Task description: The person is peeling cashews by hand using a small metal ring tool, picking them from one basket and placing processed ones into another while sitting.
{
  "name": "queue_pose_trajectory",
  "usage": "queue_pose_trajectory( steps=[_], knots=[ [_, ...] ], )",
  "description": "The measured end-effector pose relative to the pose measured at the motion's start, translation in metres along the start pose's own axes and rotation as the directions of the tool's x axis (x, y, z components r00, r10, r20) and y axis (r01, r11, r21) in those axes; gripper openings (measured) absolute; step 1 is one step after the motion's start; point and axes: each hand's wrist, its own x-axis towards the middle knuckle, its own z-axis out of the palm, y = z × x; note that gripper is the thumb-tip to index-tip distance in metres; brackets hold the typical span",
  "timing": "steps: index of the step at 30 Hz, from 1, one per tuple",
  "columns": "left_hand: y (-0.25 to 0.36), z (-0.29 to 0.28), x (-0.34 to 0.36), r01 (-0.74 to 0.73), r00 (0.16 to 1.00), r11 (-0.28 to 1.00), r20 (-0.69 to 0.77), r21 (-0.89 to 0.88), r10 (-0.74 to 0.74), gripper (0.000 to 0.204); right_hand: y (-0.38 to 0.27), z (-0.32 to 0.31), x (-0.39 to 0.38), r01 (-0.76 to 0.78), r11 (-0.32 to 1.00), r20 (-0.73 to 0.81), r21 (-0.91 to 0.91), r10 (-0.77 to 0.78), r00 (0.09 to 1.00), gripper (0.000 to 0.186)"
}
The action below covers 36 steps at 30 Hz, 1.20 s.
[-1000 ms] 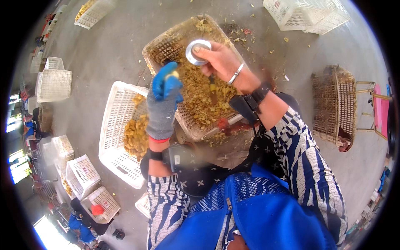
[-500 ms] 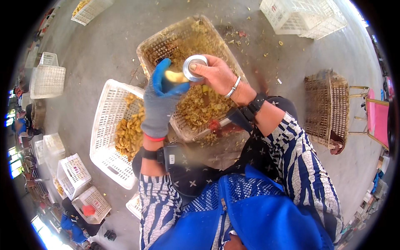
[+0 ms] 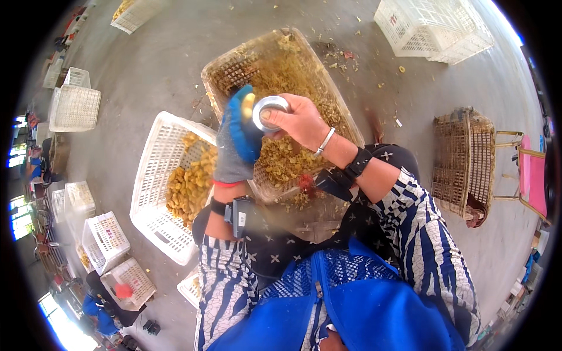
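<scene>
Left hand [image 3: 237, 140], gloved, holds a yellow piece [image 3: 247, 105] above a stained basket [image 3: 233, 75] of yellow shavings [image 3: 284, 161]; right hand [image 3: 302, 121], bare, grips a round silver tool [image 3: 271, 109] just beside the piece. At eight o'clock from them, a white crate [image 3: 153, 169] holds knobbly yellow lumps [image 3: 186, 187]. Grey floor [image 3: 158, 64] carries stacked crates [image 3: 404, 29] at two o'clock. The yellow piece looks pale, smooth and partly covered.

We tag the soiled crate [image 3: 231, 76] as plastic, rough, caked with grime. Over it: round tool [image 3: 272, 103], smooth glossy metal; glove [image 3: 236, 143], matt grey knit with blue rubbery-looking coating; yellow piece [image 3: 247, 105], smooth-looking. Left of the soiled crate we log white crate [image 3: 147, 175], smooth plastic; below it, blue vest [image 3: 374, 298], cloth, partly mesh; right of it, brown basket [image 3: 458, 164], rough, dirt-crusted.
</scene>
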Motion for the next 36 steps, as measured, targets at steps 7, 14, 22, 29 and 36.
queue_pose_trajectory(
  steps=[7,14,22,29,36],
  knots=[
    [0.019,-0.006,0.005,0.542,0.753,0.092,0.434,-0.835,-0.495,0.044,-0.022,-0.012,0.003,0.235,0.933,-0.077,-0.274,-0.265,0.961,0.021],
    [0.037,0.001,0.001,0.561,0.678,0.022,0.444,-0.828,-0.585,0.029,-0.014,-0.013,0.014,0.259,0.873,0.045,-0.414,-0.265,0.963,0.027],
    [0.047,0.001,0.000,0.570,0.675,0.175,0.337,-0.803,-0.656,0.031,0.000,-0.024,0.025,0.225,0.826,-0.025,-0.516,-0.277,0.961,0.027],
    [0.051,-0.014,-0.005,0.492,0.847,0.476,0.274,-0.729,-0.455,0.046,-0.007,-0.060,0.040,-0.005,0.932,-0.237,-0.362,-0.087,0.968,0.028],
    [0.047,-0.020,-0.009,0.560,0.816,0.527,0.315,-0.640,-0.485,0.051,-0.020,-0.021,0.016,0.097,0.978,0.132,-0.183,-0.073,0.989,0.026]
  ],
)
